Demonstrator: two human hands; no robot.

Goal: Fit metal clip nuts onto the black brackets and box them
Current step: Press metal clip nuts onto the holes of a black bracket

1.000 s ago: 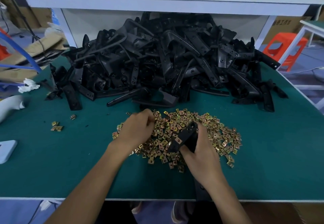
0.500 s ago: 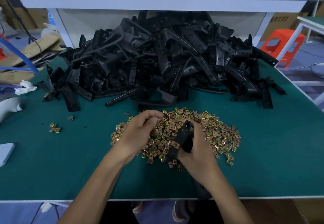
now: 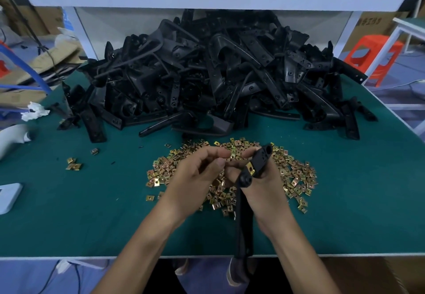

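- Head view: the right hand [image 3: 264,190] has its fingers curled round a long black bracket [image 3: 244,231]. It holds the upper end above the heap of clip nuts [image 3: 295,175] on the green bench [image 3: 92,213]. The lower end hangs past the bench's front edge.
- The left hand [image 3: 197,178] presses thumb and forefinger tips together just beside the bracket's tip. They seem to pinch a single clip nut [image 3: 230,155], though it is too small to be sure.
- One fitted nut [image 3: 250,168] sits on the bracket's edge.
- To do this step well, I judge: steady the bracket, offer the nut's open mouth squarely to the flat edge by a hole, and slide it on until the holes line up.
- The brackets in the pile [image 3: 207,75] are matt, moulded and pierced with holes. The nuts are small squares of thin folded metal with a brassy sheen, probably springy.
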